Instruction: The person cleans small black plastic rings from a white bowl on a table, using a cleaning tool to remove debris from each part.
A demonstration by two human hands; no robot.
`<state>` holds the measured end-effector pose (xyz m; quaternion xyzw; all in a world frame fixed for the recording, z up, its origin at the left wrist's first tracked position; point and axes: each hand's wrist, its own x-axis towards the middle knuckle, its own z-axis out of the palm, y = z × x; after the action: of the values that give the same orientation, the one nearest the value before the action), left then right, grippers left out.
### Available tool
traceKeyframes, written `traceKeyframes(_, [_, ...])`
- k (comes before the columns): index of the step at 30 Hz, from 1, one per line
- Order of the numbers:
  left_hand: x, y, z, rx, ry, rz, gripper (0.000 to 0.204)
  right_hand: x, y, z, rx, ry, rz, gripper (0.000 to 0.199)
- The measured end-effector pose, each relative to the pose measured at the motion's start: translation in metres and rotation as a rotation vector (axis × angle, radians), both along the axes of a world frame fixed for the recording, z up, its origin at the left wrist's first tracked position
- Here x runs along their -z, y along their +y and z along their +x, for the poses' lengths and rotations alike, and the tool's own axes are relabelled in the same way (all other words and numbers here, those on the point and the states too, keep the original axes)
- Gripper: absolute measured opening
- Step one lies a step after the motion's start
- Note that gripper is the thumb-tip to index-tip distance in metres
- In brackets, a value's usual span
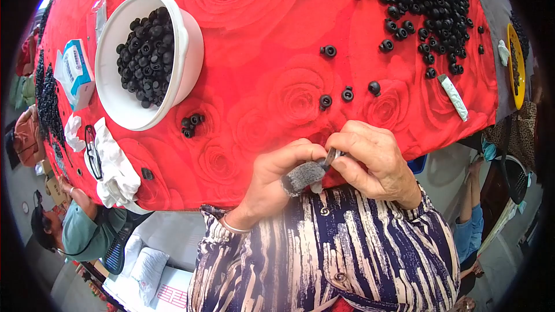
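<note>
Both hands meet over the table's near edge, in front of a striped top. My left hand (272,176) is closed in a pinch, and a grey knitted cover (304,178) sits on one of its fingers. Whatever lies between its fingertips is mostly hidden. With thumb and fingers pressed together, my right hand (373,164) grips a small flat metal piece (330,158), which touches the left fingertips. Just beyond the hands, several loose round black plastic parts with holes (325,101) lie on the red rose-patterned cloth (248,52).
A white bowl (193,52) of black parts stands left; a large heap of them (428,6) lies far right. A white-wrapped strip (454,98) is near that heap. Tissues (115,167), glasses (92,153) and a box (75,75) lie left. A person (87,231) sits lower left.
</note>
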<state>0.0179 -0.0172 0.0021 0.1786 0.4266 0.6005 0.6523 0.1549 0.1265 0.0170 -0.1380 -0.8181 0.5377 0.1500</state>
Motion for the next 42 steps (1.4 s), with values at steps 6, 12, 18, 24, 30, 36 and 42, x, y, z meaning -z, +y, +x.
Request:
traceKeyframes(6, [-0.001, 0.000, 0.001, -0.006, 0.020, 0.005, 0.019, 0.000, 0.002, 0.001, -0.018, 0.003, 0.009, 0.019])
traceKeyframes(12, [-0.003, 0.001, 0.002, -0.019, 0.011, 0.006, 0.020, 0.002, 0.006, 0.001, -0.053, 0.018, 0.011, 0.018])
traceKeyframes(18, [-0.004, 0.002, 0.006, -0.059, 0.009, -0.068, 0.020, 0.005, 0.010, 0.001, -0.088, -0.006, 0.004, 0.015])
traceKeyframes(24, [-0.004, 0.004, 0.005, -0.137, -0.092, -0.124, 0.017, 0.005, 0.016, 0.011, -0.190, 0.052, -0.128, 0.021])
traceKeyframes(30, [-0.007, 0.003, 0.008, -0.140, -0.098, -0.148, 0.017, 0.004, 0.008, 0.009, -0.018, 0.200, -0.024, 0.033])
traceKeyframes(36, [-0.006, 0.000, 0.011, -0.131, -0.242, -0.164, 0.019, 0.020, -0.009, 0.001, 0.058, 0.366, 0.172, 0.038])
traceKeyframes(42, [0.008, -0.008, 0.010, -0.097, -0.594, -0.068, 0.020, 0.010, -0.015, -0.002, 0.092, 0.462, 0.331, 0.035])
